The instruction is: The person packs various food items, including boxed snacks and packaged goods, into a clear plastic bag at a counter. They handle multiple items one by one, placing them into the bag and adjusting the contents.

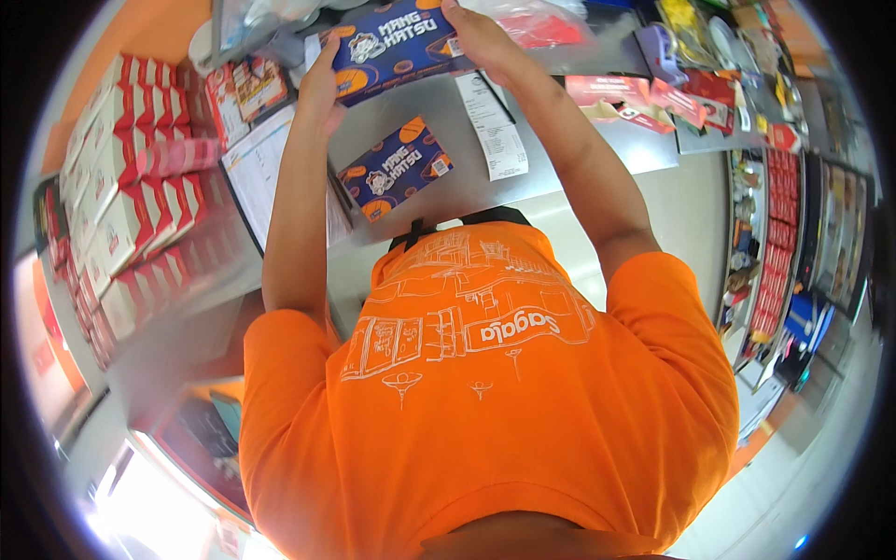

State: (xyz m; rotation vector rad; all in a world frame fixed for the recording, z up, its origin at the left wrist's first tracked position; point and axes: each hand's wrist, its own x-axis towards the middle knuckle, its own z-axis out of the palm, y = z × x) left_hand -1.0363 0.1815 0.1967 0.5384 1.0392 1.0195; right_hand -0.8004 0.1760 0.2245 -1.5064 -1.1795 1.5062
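A blue printed cardboard box (399, 45) with orange patterns and white lettering is held at the far side of the steel counter. My left hand (322, 94) grips its left end, thumb on top. At the opposite end, my right hand (479, 35) has hold of the right corner, also with the thumb over the upper face. Nearer my body lies a second blue printed piece (396, 168) in the same design, set at a slant; whether it is a flat card or a box is unclear. To its right, a long paper receipt (498, 140) rests on the counter.
Stacked red-and-white cartons (133, 182) stand at left, near a pink bottle (178, 157). A clipboard with papers (262, 175) is beside my left forearm. Open red cartons (623, 98) sit at right. Clear plastic bags (532, 24) lie beyond. Shelves of red boxes (773, 245) stand far right.
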